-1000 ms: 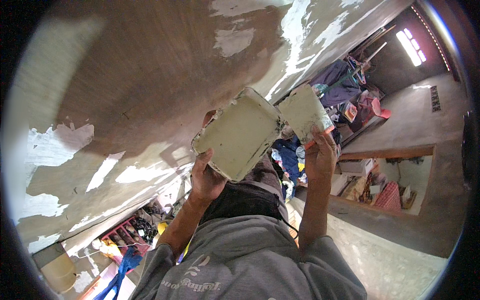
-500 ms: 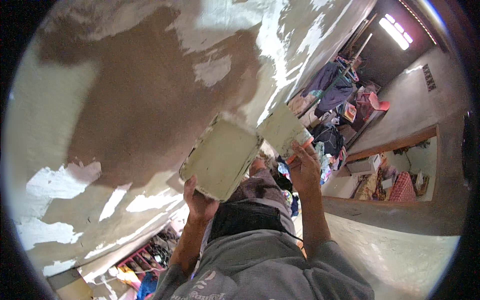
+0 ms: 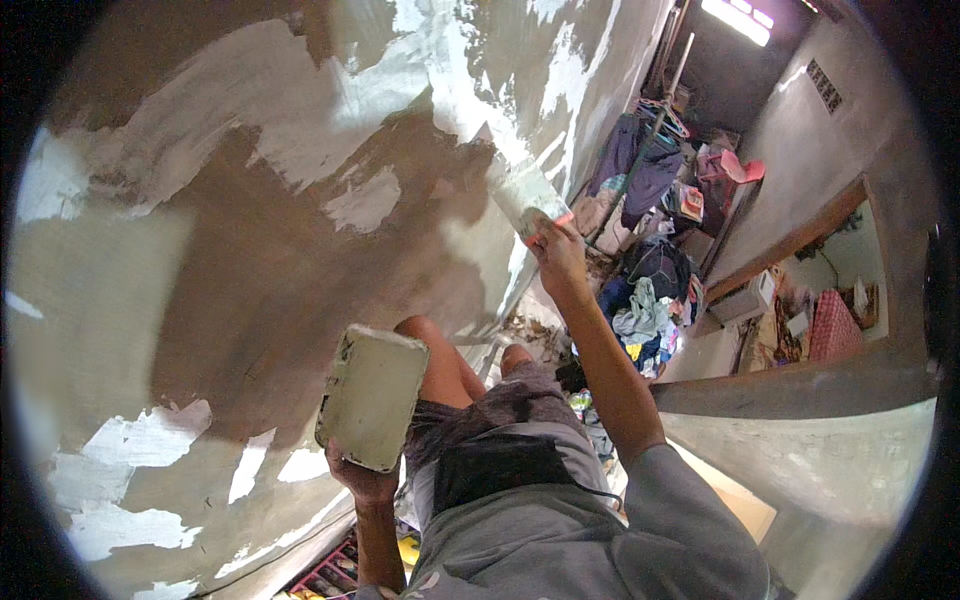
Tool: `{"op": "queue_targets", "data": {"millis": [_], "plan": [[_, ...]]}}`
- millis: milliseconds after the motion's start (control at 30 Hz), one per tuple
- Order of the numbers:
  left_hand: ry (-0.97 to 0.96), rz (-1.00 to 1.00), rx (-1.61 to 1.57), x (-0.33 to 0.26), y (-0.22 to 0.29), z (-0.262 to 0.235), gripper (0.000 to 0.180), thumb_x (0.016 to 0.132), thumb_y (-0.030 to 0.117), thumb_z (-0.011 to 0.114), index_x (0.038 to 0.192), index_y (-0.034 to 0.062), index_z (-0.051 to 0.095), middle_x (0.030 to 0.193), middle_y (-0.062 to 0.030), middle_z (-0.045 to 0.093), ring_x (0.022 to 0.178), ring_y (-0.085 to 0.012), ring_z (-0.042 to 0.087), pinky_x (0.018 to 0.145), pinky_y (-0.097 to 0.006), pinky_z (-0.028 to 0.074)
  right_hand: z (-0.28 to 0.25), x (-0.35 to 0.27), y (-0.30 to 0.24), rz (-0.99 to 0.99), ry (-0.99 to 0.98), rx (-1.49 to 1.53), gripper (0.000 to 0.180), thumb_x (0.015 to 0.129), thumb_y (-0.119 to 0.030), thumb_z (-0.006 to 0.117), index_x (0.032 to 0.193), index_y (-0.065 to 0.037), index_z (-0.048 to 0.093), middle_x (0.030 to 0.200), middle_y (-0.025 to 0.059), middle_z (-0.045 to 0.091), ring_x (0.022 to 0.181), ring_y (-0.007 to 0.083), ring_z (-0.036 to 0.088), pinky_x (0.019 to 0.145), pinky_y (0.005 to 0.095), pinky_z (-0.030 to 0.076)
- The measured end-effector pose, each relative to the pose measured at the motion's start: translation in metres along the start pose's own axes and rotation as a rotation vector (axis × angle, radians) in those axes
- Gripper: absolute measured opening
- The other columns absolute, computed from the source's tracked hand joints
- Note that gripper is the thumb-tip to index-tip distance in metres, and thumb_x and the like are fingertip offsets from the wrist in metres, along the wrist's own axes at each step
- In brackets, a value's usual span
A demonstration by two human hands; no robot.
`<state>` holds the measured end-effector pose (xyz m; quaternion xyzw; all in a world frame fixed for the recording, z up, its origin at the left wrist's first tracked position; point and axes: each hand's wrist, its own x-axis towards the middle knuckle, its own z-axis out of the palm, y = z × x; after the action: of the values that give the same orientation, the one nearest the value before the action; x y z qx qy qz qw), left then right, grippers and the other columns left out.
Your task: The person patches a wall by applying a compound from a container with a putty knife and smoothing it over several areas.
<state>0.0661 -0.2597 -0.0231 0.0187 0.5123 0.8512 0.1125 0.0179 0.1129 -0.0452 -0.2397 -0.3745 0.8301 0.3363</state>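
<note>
While left hand (image 3: 365,480) gripped shallow tray (image 3: 368,402) at its lower end, beside person's bent leg (image 3: 446,376), right hand (image 3: 562,258) pinched wide flat blade (image 3: 519,194), orange-edged, up against or near wall (image 3: 115,270); contact uncertain from where I stood. Tray: pale layer inside. Wall: grey-white smears (image 3: 215,95) across upper stretch, judged done. Broad brown area (image 3: 265,290) below, seemingly uncoated, judged remaining. Work put at partway. White patches (image 3: 148,440), lower left: coating or light, unclear. Clothes heap (image 3: 645,318): beyond blade, to right.
</note>
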Motion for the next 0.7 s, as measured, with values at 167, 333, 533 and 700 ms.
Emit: {"op": "queue_targets", "data": {"millis": [167,333,533,700], "plan": [[0.068,-0.138,-0.213,-0.005,0.005,0.014,0.062,0.078,0.041,0.055,0.129,0.0117,0.037,0.127,-0.0116,0.044,0.112,-0.0302,0.048,0.084,-0.049,0.049,0.003,0.071,0.016,-0.186,0.002,-0.033,0.013,0.082,-0.009,0.061,0.094,-0.004,0.061,0.083,0.0029,0.061,0.069,0.0127,0.056,0.066,0.0253,0.046],[0.139,-0.028,0.162,-0.005,-0.003,0.016,0.062,0.078,0.046,0.053,0.128,0.0152,0.035,0.128,-0.0116,0.040,0.114,-0.0314,0.044,0.082,-0.051,0.049,0.035,0.100,0.026,-0.432,0.080,-0.124,0.006,0.084,-0.011,0.061,0.086,-0.006,0.063,0.073,-0.0009,0.058,0.060,0.0090,0.048,0.059,0.0225,0.040],[0.104,-0.173,-0.253,0.004,0.001,0.020,0.064,0.078,0.051,0.050,0.130,0.0154,0.035,0.129,-0.0119,0.040,0.115,-0.0326,0.043,0.087,-0.053,0.045,0.078,0.105,0.039,-0.685,0.368,-0.688,0.018,0.086,-0.017,0.057,0.083,0.000,0.062,0.063,0.0054,0.054,0.060,0.0095,0.043,0.056,0.0263,0.040],[0.165,-0.162,-0.239,0.009,-0.006,0.010,0.064,0.081,0.051,0.047,0.132,0.0155,0.033,0.131,-0.0117,0.039,0.117,-0.0328,0.043,0.087,-0.053,0.044,0.106,0.092,0.074,-1.118,0.294,-0.870,0.026,0.087,-0.016,0.050,0.107,-0.002,0.061,0.101,0.0176,0.062,0.083,0.0282,0.063,0.071,0.0353,0.051]]}}
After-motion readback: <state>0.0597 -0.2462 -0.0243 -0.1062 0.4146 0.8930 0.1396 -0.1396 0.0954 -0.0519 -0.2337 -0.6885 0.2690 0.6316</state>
